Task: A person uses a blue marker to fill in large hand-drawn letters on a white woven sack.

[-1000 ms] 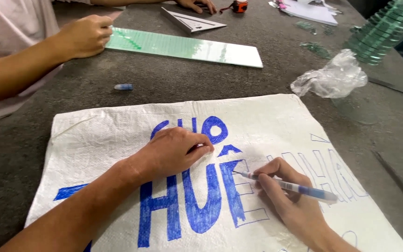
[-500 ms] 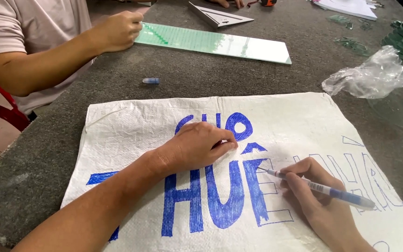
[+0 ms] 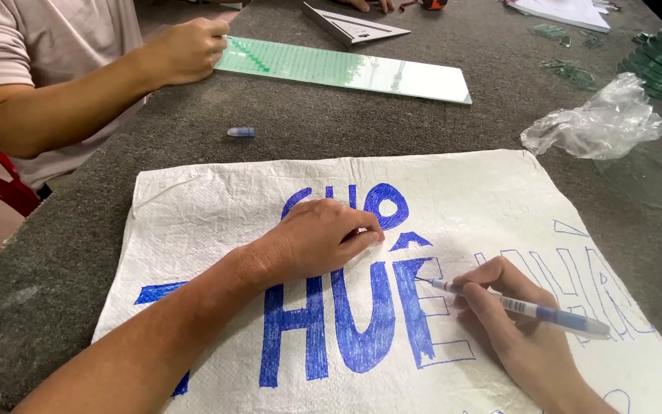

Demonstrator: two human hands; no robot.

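- On the grey surface (image 3: 285,146) we see a white woven sheet (image 3: 208,222) with large blue letters.
- Our left hand (image 3: 319,239) lies loosely curled, knuckles up, pressing on the sheet; its grip holds nothing.
- Our right hand (image 3: 515,326) grips a blue pen (image 3: 522,307), tip on a partly filled letter.
- Near the sheet's top edge lies a small blue cap (image 3: 242,132).
- Across the surface, a co-worker's hand (image 3: 189,47) rests at a green glass strip (image 3: 342,69).
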